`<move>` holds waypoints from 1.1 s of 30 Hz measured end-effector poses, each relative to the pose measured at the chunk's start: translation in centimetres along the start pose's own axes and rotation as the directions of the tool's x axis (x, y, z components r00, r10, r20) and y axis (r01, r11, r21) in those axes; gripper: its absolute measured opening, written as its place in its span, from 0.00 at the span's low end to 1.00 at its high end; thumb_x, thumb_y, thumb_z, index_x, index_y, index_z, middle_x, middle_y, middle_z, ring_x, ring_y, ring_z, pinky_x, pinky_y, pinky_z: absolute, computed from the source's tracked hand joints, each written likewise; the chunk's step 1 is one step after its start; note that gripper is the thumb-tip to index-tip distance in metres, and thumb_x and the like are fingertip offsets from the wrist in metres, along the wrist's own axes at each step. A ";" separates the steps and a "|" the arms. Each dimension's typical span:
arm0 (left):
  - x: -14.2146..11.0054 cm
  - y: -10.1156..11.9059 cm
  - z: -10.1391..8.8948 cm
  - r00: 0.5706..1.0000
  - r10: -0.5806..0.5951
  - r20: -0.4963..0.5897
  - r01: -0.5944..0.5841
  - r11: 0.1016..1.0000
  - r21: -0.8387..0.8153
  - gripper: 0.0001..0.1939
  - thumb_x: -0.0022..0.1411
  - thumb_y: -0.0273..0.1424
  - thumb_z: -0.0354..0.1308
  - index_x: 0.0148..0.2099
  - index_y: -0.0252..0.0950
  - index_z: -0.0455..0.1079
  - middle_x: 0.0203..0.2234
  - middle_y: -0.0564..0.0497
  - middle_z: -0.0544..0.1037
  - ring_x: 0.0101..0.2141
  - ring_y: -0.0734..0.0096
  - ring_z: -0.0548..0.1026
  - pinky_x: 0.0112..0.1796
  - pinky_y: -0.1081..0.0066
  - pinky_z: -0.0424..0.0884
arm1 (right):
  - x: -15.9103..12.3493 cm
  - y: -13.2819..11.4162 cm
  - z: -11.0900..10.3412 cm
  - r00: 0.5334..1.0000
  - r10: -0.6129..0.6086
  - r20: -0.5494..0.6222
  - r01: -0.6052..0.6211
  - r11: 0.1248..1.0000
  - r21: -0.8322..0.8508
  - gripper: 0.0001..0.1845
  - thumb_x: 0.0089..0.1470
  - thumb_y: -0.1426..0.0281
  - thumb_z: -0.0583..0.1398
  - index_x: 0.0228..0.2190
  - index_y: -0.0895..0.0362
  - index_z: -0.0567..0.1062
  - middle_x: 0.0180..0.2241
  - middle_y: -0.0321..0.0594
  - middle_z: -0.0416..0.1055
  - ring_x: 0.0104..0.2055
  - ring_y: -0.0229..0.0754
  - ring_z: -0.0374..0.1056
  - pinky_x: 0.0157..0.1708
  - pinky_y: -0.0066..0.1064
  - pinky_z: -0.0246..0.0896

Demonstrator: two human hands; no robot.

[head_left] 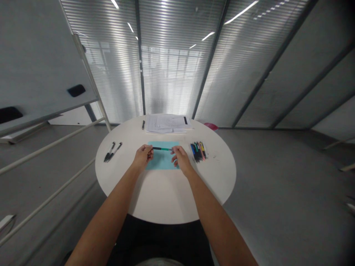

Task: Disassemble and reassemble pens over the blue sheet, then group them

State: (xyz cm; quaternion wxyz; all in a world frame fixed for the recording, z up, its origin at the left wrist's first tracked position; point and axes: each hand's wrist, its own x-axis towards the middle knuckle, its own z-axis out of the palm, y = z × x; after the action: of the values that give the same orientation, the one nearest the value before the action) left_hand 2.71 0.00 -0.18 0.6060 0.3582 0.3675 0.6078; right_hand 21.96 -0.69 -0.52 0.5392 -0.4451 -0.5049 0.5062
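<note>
Both my hands hold one green and black pen (162, 149) level above a light blue sheet (163, 162) on the round white table (155, 199). My left hand (143, 156) pinches the dark left end of the pen. My right hand (179, 156) pinches the right end. The fingers of both are curled closed.
A bunch of coloured pens (198, 150) lies to the right of the sheet. Two black pens (112, 151) lie at the table's left. A stack of printed papers (167, 123) and one dark pen (143, 124) lie at the far edge. A whiteboard (33, 70) stands at left.
</note>
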 end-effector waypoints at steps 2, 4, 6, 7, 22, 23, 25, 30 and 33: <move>0.0 0.0 0.0 1.000 0.002 0.006 -0.002 1.000 -0.001 0.18 0.47 0.37 0.66 0.27 0.36 0.59 0.18 0.57 0.67 0.17 0.82 0.63 0.17 0.79 0.55 | -0.1 0.1 0.0 1.000 0.020 0.018 -0.019 0.999 -0.041 0.20 0.50 0.52 0.53 0.36 0.55 0.65 0.25 0.31 0.65 0.14 0.29 0.60 0.08 0.19 0.48; -0.1 0.1 0.1 1.000 -0.003 0.008 0.003 1.000 0.000 0.18 0.47 0.36 0.66 0.27 0.36 0.59 0.18 0.57 0.67 0.18 0.82 0.63 0.17 0.79 0.55 | 0.0 0.3 0.0 1.000 0.013 0.025 -0.012 0.998 -0.062 0.19 0.51 0.53 0.52 0.34 0.55 0.65 0.22 0.30 0.64 0.13 0.29 0.58 0.08 0.19 0.47; -0.1 0.1 0.1 1.000 -0.012 0.005 0.012 1.000 0.005 0.18 0.46 0.36 0.67 0.27 0.35 0.59 0.18 0.57 0.67 0.18 0.82 0.62 0.18 0.79 0.55 | 0.2 0.5 0.0 1.000 -0.024 0.007 0.025 0.999 -0.039 0.17 0.48 0.56 0.56 0.35 0.55 0.65 0.25 0.30 0.65 0.15 0.29 0.60 0.08 0.19 0.50; -0.2 0.2 0.2 1.000 -0.013 0.004 0.013 1.000 0.009 0.17 0.46 0.36 0.67 0.28 0.35 0.60 0.18 0.57 0.67 0.17 0.82 0.62 0.18 0.79 0.55 | 0.3 0.6 0.1 0.999 -0.043 -0.004 0.043 0.999 -0.017 0.18 0.44 0.59 0.59 0.37 0.54 0.65 0.29 0.32 0.66 0.17 0.30 0.62 0.10 0.20 0.53; 0.2 -0.2 -0.2 1.000 -0.003 0.001 0.003 1.000 0.024 0.16 0.46 0.36 0.66 0.29 0.35 0.61 0.18 0.56 0.68 0.17 0.82 0.62 0.18 0.79 0.56 | -0.2 -0.2 0.1 1.000 0.007 0.020 -0.008 0.998 0.058 0.21 0.43 0.66 0.61 0.41 0.52 0.64 0.35 0.36 0.70 0.21 0.34 0.69 0.13 0.23 0.61; 0.2 -0.2 -0.2 1.000 -0.008 -0.001 0.008 1.000 0.029 0.16 0.46 0.36 0.66 0.29 0.35 0.61 0.18 0.56 0.68 0.17 0.82 0.62 0.18 0.79 0.56 | -0.3 -0.3 0.1 1.000 0.000 0.028 -0.003 0.995 0.099 0.24 0.41 0.68 0.62 0.42 0.51 0.63 0.38 0.36 0.70 0.24 0.35 0.71 0.15 0.25 0.65; 0.1 -0.2 0.0 1.000 -0.020 -0.003 0.021 0.999 0.040 0.16 0.45 0.36 0.66 0.29 0.35 0.61 0.17 0.57 0.67 0.16 0.82 0.61 0.17 0.79 0.56 | -0.4 -0.4 0.2 0.997 0.036 0.069 -0.047 0.986 0.157 0.24 0.40 0.69 0.62 0.42 0.50 0.63 0.40 0.37 0.69 0.26 0.37 0.72 0.19 0.28 0.68; -0.1 0.1 0.1 1.000 -0.013 0.002 0.013 0.999 0.052 0.15 0.46 0.36 0.65 0.29 0.36 0.62 0.17 0.57 0.66 0.16 0.82 0.61 0.16 0.79 0.53 | -0.3 -0.2 0.1 0.980 0.173 0.101 -0.179 0.982 0.059 0.20 0.49 0.56 0.57 0.40 0.54 0.64 0.21 0.31 0.68 0.14 0.36 0.65 0.11 0.25 0.60; -0.2 0.2 0.1 1.000 -0.011 -0.006 0.012 0.999 0.042 0.15 0.46 0.36 0.65 0.29 0.36 0.62 0.18 0.57 0.66 0.17 0.82 0.62 0.16 0.80 0.53 | -0.3 -0.2 0.0 0.994 0.101 0.040 -0.104 0.991 0.084 0.27 0.44 0.61 0.62 0.45 0.51 0.59 0.22 0.26 0.67 0.15 0.35 0.65 0.11 0.23 0.58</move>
State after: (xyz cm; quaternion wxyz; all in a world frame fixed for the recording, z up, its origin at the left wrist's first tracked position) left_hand 2.69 -0.18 0.01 0.6007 0.3670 0.3841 0.5974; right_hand 21.96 -0.96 -0.39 0.5221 -0.4376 -0.4686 0.5625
